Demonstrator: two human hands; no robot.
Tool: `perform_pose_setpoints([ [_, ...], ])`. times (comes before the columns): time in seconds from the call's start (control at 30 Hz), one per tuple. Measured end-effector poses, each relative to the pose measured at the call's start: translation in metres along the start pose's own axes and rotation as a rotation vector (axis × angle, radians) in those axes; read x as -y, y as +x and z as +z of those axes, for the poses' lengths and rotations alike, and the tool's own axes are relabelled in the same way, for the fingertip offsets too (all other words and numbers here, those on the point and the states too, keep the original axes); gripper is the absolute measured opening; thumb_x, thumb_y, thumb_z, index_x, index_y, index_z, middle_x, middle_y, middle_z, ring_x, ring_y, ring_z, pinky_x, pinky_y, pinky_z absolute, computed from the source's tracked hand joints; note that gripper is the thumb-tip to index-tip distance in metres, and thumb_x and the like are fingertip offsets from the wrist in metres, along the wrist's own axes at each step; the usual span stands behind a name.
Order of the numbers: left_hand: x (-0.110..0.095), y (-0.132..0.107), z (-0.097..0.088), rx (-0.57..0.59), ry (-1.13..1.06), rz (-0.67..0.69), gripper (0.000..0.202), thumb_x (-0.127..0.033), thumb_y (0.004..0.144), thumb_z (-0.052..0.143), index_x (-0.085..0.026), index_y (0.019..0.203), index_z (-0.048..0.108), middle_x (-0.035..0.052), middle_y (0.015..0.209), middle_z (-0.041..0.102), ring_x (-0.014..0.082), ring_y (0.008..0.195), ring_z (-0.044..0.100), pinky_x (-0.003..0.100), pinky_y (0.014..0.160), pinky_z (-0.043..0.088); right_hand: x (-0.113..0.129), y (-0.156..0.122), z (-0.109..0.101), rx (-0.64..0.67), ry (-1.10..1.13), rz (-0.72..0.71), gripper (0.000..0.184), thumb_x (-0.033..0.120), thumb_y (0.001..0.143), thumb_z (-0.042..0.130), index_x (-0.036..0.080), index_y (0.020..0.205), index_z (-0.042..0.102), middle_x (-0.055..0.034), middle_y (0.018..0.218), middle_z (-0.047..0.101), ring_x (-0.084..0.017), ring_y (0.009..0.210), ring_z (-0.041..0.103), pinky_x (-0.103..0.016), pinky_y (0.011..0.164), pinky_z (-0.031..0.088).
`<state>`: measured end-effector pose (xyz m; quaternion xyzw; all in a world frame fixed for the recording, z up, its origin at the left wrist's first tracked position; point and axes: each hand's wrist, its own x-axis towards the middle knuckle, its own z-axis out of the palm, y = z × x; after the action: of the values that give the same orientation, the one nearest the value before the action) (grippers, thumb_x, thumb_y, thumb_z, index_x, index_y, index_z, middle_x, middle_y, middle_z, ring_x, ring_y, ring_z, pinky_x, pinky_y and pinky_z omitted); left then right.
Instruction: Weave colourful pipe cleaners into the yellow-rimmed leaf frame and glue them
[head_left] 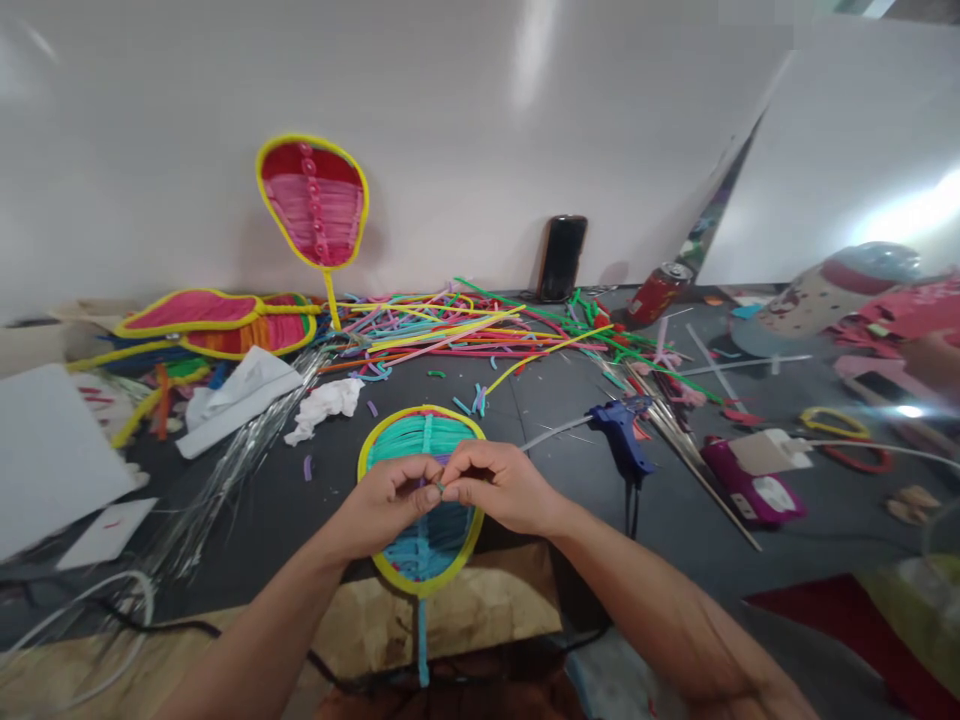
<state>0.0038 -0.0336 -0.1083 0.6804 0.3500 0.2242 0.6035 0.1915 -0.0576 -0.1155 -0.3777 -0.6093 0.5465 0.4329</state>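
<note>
Left to right, I count one white sheet [52,460], one white card [109,533] and a bundle of silver strips [217,480] too dense to number. Beyond them stands one pink fan [319,210], upright near the wall, with one crumpled tissue [326,408] below. Dark surface [289,525] shows between the strips and the left hand [394,500], giving that side sideways room. At centre, one blue-green fan [431,545] lies beneath both hands, its yellow rim unbroken where visible, its single handle reaching over brown paper [510,605]. The left hand and right hand [499,485] meet above it, thumbs and forefingers pinched narrow on one small piece [440,489], too small for me to identify. Behind lies a heap of coloured stems [457,335], uncounted. Farther right I count one phone [562,258], one blue glue gun [624,440], one red can [658,295] and one purple box [754,490]; a narrow dark gap separates the right hand from the gun.
</note>
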Motion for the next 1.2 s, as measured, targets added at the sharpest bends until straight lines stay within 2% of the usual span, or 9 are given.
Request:
perform_pose_setpoints([
  [0.1, -0.001, 0.001, 0.001, -0.018, 0.004, -0.011, 0.045, -0.058, 0.078, 0.059, -0.013, 0.073, 0.059, -0.0008, 0.067, 0.052, 0.0118, 0.064, 0.044, 0.022, 0.06, 0.037, -0.001, 0.0, 0.002, -0.01, 0.015, 0.032, 0.008, 0.025, 0.075, 0.067, 0.019, 0.073, 0.065, 0.0026, 0.068, 0.058, -0.009, 0.06, 0.05, -0.021, 0.057, 0.042],
  [0.37, 0.003, 0.006, 0.015, -0.273, -0.103, -0.013, 0.04, -0.053, 0.074, 0.065, -0.014, 0.07, 0.058, -0.0016, 0.063, 0.052, 0.0109, 0.061, 0.045, 0.022, 0.058, 0.038, -0.001, 0.0, 0.003, -0.085, 0.013, 0.139, 0.018, 0.036, 0.081, 0.058, 0.019, 0.076, 0.055, 0.0049, 0.06, 0.049, -0.009, 0.052, 0.045, -0.021, 0.05, 0.039],
  [0.5, 0.005, 0.005, 0.019, -0.358, 0.012, 0.032, 0.032, -0.046, 0.076, 0.065, -0.015, 0.077, 0.064, 0.001, 0.07, 0.06, 0.0128, 0.064, 0.05, 0.023, 0.061, 0.041, -0.006, -0.003, 0.002, -0.099, -0.07, 0.122, 0.02, 0.037, 0.085, 0.054, 0.019, 0.076, 0.052, 0.0051, 0.059, 0.047, -0.01, 0.054, 0.044, -0.021, 0.051, 0.038],
  [0.6, 0.005, 0.003, 0.02, -0.398, 0.095, 0.068, 0.027, -0.042, 0.077, 0.065, -0.015, 0.073, 0.066, 0.0013, 0.068, 0.06, 0.0133, 0.065, 0.05, 0.024, 0.062, 0.039, -0.008, -0.005, 0.001, -0.095, -0.093, 0.111, 0.021, 0.037, 0.086, 0.053, 0.02, 0.076, 0.052, 0.0045, 0.061, 0.047, -0.01, 0.055, 0.044, -0.022, 0.052, 0.038],
  [0.7, 0.007, 0.002, 0.02, -0.38, 0.016, 0.058, 0.034, -0.048, 0.075, 0.066, -0.014, 0.07, 0.066, 0.0003, 0.064, 0.057, 0.0117, 0.06, 0.046, 0.023, 0.058, 0.036, -0.006, -0.007, 0.002, -0.051, -0.112, 0.096, 0.021, 0.037, 0.087, 0.053, 0.02, 0.076, 0.052, 0.0041, 0.061, 0.047, -0.011, 0.056, 0.044, -0.022, 0.054, 0.038],
  [0.83, 0.01, 0.0, 0.019, -0.272, -0.16, 0.021, 0.045, -0.057, 0.07, 0.068, -0.012, 0.069, 0.064, 0.0001, 0.062, 0.054, 0.0103, 0.057, 0.042, 0.023, 0.055, 0.034, -0.001, -0.01, 0.003, -0.005, -0.186, 0.018, 0.023, 0.037, 0.089, 0.051, 0.021, 0.073, 0.051, 0.0034, 0.061, 0.048, -0.012, 0.057, 0.045, -0.023, 0.055, 0.039],
  [0.97, 0.01, 0.001, 0.017, -0.226, -0.184, 0.025, 0.049, -0.061, 0.066, 0.07, -0.013, 0.067, 0.063, -0.001, 0.061, 0.052, 0.0093, 0.056, 0.039, 0.022, 0.053, 0.032, 0.002, -0.01, 0.004, -0.017, -0.212, 0.016, 0.026, 0.041, 0.087, 0.053, 0.021, 0.07, 0.052, 0.0031, 0.059, 0.048, -0.012, 0.055, 0.045, -0.022, 0.052, 0.04],
  [1.07, 0.01, 0.001, 0.019, -0.257, -0.17, 0.033, 0.045, -0.057, 0.068, 0.069, -0.012, 0.068, 0.064, -0.0016, 0.059, 0.05, 0.0084, 0.054, 0.038, 0.021, 0.05, 0.031, 0.0, -0.009, 0.004, -0.061, -0.204, 0.07, 0.027, 0.045, 0.083, 0.057, 0.021, 0.071, 0.056, 0.0029, 0.056, 0.049, -0.012, 0.051, 0.047, -0.023, 0.049, 0.041],
  [1.2, 0.011, 0.002, 0.02, -0.346, -0.103, 0.134, 0.026, -0.04, 0.074, 0.064, -0.014, 0.069, 0.063, -0.0013, 0.059, 0.052, 0.009, 0.053, 0.04, 0.021, 0.051, 0.034, -0.006, -0.01, -0.001, -0.144, -0.251, 0.087, 0.026, 0.046, 0.078, 0.062, 0.021, 0.083, 0.063, -0.0003, 0.062, 0.06, -0.015, 0.054, 0.055, -0.025, 0.051, 0.048],
])
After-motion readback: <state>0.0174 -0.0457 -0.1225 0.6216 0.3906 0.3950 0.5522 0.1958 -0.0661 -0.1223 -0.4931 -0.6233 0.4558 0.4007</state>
